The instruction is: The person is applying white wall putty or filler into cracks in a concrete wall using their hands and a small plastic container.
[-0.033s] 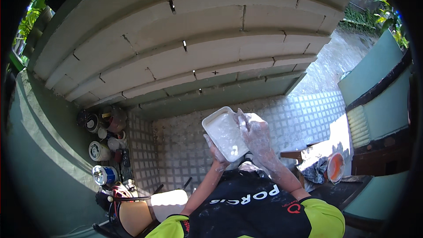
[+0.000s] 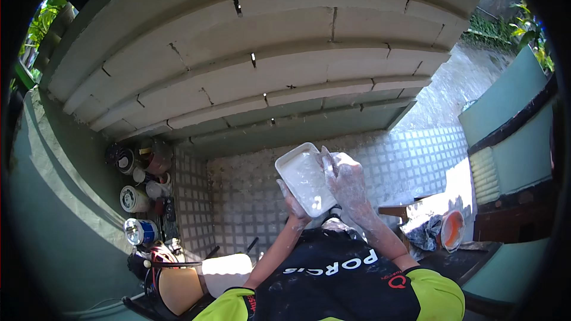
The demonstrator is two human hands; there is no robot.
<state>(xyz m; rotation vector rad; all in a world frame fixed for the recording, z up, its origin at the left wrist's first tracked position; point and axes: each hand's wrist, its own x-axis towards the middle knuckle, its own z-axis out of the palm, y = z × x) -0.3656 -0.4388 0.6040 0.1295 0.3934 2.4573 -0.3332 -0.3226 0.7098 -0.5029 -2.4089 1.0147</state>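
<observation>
A shallow white rectangular tray [image 2: 304, 173] with a raised rim is held tilted in front of my chest, dusted with white powder inside. My left hand [image 2: 293, 203] grips its lower left side, the thumb along the rim and the other fingers hidden beneath. At the tray's right side is my right hand [image 2: 345, 179], coated in white powder up the forearm. Its fingers are bent and pressed together over the rim and the tray's inside. Whatever they may pinch is hidden.
Ahead stands a stepped pale block wall [image 2: 285, 65]. Paint cans [image 2: 140, 232] and tubs line the left wall. A stool with a tan seat [image 2: 180, 290] is at lower left. To the right, an orange-lined bucket [image 2: 453, 230] stands beside a grey crumpled cloth [image 2: 423, 232]. The tiled floor [image 2: 238, 196] is dusty.
</observation>
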